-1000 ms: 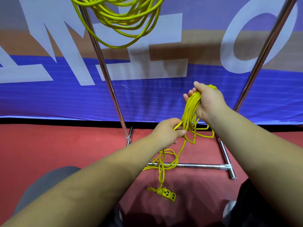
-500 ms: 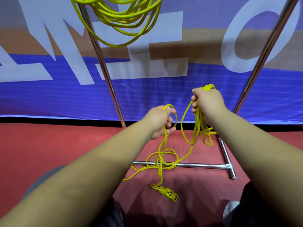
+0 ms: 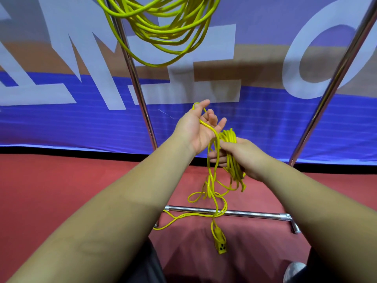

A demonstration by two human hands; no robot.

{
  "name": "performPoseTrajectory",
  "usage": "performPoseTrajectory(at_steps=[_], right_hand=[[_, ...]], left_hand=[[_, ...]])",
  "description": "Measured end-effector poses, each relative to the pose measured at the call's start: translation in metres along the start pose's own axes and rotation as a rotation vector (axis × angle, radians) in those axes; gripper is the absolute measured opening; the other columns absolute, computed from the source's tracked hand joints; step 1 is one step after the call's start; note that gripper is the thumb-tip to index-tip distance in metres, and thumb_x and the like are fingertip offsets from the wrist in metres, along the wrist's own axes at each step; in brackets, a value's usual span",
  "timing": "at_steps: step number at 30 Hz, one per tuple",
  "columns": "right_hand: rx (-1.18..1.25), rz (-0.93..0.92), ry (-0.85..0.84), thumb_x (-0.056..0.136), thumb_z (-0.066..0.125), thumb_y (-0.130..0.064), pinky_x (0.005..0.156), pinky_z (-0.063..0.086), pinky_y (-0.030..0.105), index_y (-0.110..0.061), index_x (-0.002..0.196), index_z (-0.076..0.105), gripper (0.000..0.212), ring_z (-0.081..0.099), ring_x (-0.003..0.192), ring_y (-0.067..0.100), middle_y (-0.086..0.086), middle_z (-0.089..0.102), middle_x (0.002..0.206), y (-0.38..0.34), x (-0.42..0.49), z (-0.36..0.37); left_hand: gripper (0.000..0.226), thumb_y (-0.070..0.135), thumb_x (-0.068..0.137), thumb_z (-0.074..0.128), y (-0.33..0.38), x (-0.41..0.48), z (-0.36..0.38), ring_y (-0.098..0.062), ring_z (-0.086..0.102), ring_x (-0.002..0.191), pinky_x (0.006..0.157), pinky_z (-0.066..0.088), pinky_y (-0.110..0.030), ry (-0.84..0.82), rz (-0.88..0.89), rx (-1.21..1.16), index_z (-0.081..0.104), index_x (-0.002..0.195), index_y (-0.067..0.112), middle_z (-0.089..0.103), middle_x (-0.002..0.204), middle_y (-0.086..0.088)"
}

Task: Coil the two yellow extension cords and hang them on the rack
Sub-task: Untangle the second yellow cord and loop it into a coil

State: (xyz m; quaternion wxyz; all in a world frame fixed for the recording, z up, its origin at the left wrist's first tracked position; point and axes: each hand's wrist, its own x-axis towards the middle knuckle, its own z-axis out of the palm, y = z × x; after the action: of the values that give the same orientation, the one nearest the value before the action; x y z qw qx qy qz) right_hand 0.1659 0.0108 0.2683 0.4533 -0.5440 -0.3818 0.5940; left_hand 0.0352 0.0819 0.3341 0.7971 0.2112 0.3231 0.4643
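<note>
Now two yellow cords, both thin and glossy. First cord (image 3: 161, 27) is coiled, many loops, hanging high on rack (image 3: 134, 78) by left of its two uprights. Second cord (image 3: 231, 137) half coiled between uprights: right hand (image 3: 244, 157) grips loop bundle; left hand (image 3: 195, 131) palm up, fingers loose, one strand across palm. Slack crosses rack's single base bar (image 3: 255, 214); one socket end (image 3: 220, 245) lies on floor (image 3: 61, 190) before it.

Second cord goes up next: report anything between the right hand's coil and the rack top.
Nothing visible blocks the coil in the right hand. The first cord hangs overhead beside the left pole; the loose tail crosses the base bar. Top rail out of view.
</note>
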Motion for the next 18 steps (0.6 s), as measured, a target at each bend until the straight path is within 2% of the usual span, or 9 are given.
performPoseTrajectory(at_steps=[5, 8, 11, 13, 16, 18], right_hand=[[0.031, -0.016, -0.073, 0.112, 0.054, -0.026, 0.088, 0.063, 0.043, -0.008, 0.119, 0.067, 0.023, 0.078, 0.099, 0.035, 0.021, 0.080, 0.108, 0.000, -0.002, 0.007], [-0.024, -0.016, -0.090, 0.109, 0.061, -0.022, 0.085, 0.063, 0.043, -0.004, 0.122, 0.067, 0.024, 0.079, 0.095, 0.031, 0.018, 0.080, 0.106, -0.001, -0.005, 0.006], [-0.041, 0.000, -0.068, 0.106, 0.065, -0.019, 0.069, 0.064, 0.037, -0.001, 0.120, 0.067, 0.023, 0.078, 0.084, 0.029, 0.015, 0.080, 0.095, -0.002, -0.005, 0.006], [-0.033, -0.008, -0.049, 0.107, 0.064, -0.018, 0.062, 0.062, 0.035, -0.003, 0.114, 0.067, 0.016, 0.077, 0.077, 0.027, 0.013, 0.078, 0.089, -0.005, -0.005, 0.006], [0.028, -0.029, 0.004, 0.107, 0.062, -0.016, 0.056, 0.061, 0.034, -0.006, 0.103, 0.069, 0.013, 0.075, 0.066, 0.023, 0.010, 0.076, 0.081, -0.010, -0.006, 0.007], [0.096, -0.024, 0.045, 0.107, 0.062, -0.015, 0.056, 0.061, 0.035, -0.005, 0.100, 0.070, 0.015, 0.072, 0.062, 0.021, 0.009, 0.073, 0.078, -0.015, -0.004, 0.007]], left_hand=[[0.029, 0.035, 0.112, 0.043, 0.013, 0.016, -0.004, -0.011, 0.058, 0.054, 0.082, 0.058, -0.044, 0.079, 0.089, -0.039, 0.066, 0.110, 0.016, 0.058, 0.069, -0.002], [0.028, 0.031, 0.112, 0.044, 0.018, 0.026, -0.019, -0.011, 0.057, 0.057, 0.081, 0.059, -0.042, 0.150, 0.125, 0.021, 0.064, 0.108, 0.012, 0.056, 0.074, -0.002], [0.027, 0.030, 0.110, 0.048, 0.021, 0.030, -0.032, -0.012, 0.060, 0.066, 0.082, 0.060, -0.040, 0.172, 0.108, 0.195, 0.063, 0.111, 0.006, 0.058, 0.079, -0.002], [0.034, 0.037, 0.109, 0.051, 0.022, 0.028, -0.039, -0.017, 0.065, 0.080, 0.082, 0.060, -0.040, 0.156, 0.051, 0.385, 0.061, 0.118, 0.006, 0.064, 0.092, -0.004], [0.044, 0.050, 0.106, 0.048, 0.020, 0.027, -0.048, -0.024, 0.069, 0.096, 0.078, 0.059, -0.041, 0.139, -0.067, 0.634, 0.059, 0.116, 0.009, 0.071, 0.110, -0.007], [0.043, 0.046, 0.108, 0.046, 0.016, 0.024, -0.053, -0.024, 0.070, 0.097, 0.080, 0.059, -0.041, 0.152, -0.115, 0.780, 0.062, 0.117, 0.007, 0.073, 0.111, -0.008]])
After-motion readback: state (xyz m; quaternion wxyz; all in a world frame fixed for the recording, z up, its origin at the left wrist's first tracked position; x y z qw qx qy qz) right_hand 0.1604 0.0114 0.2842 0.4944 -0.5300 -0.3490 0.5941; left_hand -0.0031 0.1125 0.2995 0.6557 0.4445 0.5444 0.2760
